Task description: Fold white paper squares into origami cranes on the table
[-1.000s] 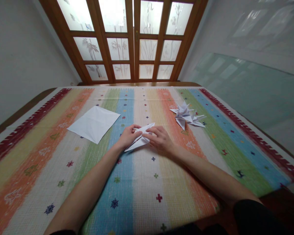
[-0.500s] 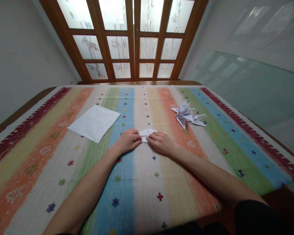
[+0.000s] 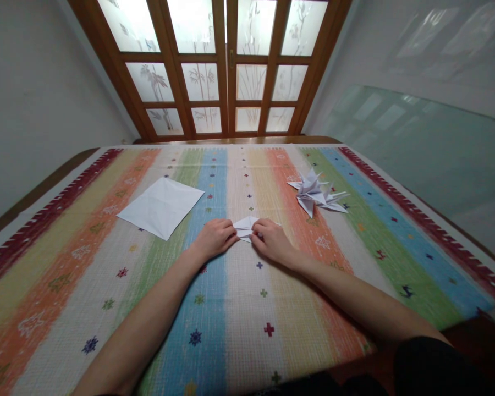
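A small folded piece of white paper (image 3: 245, 227) lies on the tablecloth between my two hands. My left hand (image 3: 218, 236) is closed on its left end, thumb and fingers pressed together there. On its right end, the curled fingers of my right hand (image 3: 271, 240) pinch the paper near the edge. Layered folds show along the middle of the paper; both ends are hidden beneath my fingers.
A square white sheet of paper (image 3: 161, 208) lies flat to the left. Several folded paper figures (image 3: 315, 193) with pointed tips sit in a cluster at the right. The striped tablecloth (image 3: 247, 308) covers the table, and wooden doors (image 3: 226, 82) with frosted panes stand behind.
My right hand has shifted slightly to the right and its fingers have curled more, uncovering a little more of the folded paper. My left hand stays almost in place.
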The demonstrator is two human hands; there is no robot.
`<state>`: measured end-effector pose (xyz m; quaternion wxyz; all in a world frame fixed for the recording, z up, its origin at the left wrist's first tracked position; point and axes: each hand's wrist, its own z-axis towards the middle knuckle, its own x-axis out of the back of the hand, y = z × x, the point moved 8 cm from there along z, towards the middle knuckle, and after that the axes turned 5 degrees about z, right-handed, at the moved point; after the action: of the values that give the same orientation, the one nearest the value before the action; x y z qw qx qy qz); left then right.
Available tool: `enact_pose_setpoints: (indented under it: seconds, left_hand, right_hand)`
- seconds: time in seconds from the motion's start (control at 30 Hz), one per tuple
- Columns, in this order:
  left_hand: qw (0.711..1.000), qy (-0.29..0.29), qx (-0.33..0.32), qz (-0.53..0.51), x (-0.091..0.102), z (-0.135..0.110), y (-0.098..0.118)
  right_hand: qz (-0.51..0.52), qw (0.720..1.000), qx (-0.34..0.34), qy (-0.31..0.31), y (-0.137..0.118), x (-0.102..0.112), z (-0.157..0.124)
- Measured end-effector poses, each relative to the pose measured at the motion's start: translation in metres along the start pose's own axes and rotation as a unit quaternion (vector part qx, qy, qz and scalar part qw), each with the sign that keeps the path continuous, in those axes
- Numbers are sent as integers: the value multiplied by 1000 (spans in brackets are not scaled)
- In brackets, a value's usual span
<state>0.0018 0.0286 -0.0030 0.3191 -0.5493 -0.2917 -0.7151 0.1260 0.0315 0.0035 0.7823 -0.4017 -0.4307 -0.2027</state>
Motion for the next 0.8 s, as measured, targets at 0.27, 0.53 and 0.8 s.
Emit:
enact_pose_setpoints:
  seconds: [0.27,0.53,0.8]
  left_hand:
    - [1000,15,0,-18,-2,3,4]
    - [994,-8,93,-60,-4,-1,-15]
    - [975,0,180,-134,0,-7,-28]
  right_hand:
    - [45,998,-36,-3,6,1,2]
    - [-52,996,-73,-28,11,-7,9]
    - [-101,987,-79,-96,14,-12,13]
